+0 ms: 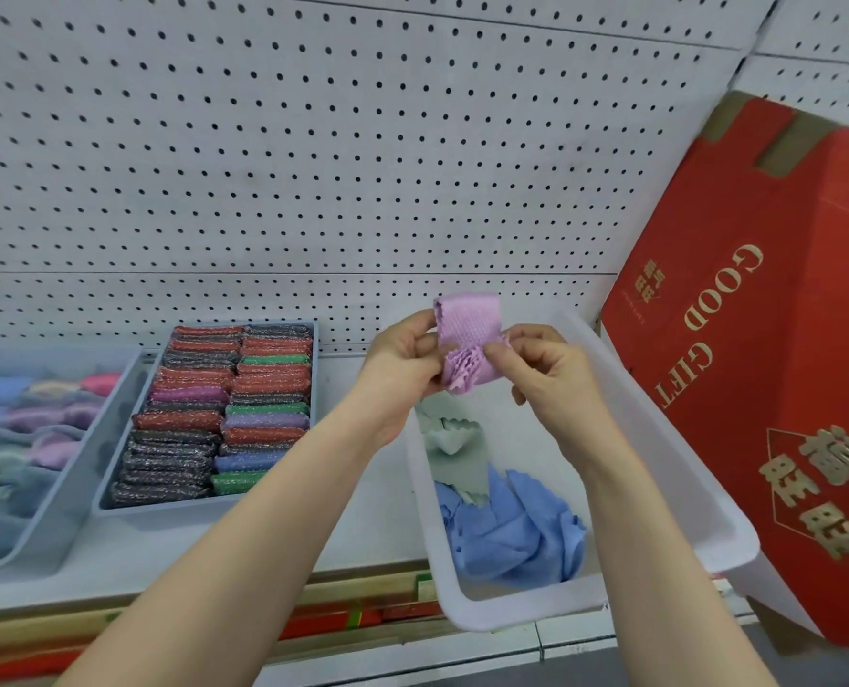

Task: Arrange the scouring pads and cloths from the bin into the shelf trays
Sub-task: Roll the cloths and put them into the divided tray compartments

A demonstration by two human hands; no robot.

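A folded purple cloth (467, 334) is held up above the white bin (675, 463). My left hand (402, 359) pinches its left edge and my right hand (541, 369) pinches its right edge. Inside the bin lie a crumpled blue cloth (511, 528) and a pale green cloth (444, 428). On the shelf to the left, a grey tray (315, 369) holds two rows of glittery scouring pads (214, 414) standing on edge. Further left, a second grey tray (90, 463) holds folded cloths (20, 428) in pastel colours.
A white pegboard wall (313, 166) backs the shelf. A large red gift box (769, 364) leans against the bin's right side. The shelf's front edge (214, 582) runs below the trays, with red and wooden strips under it.
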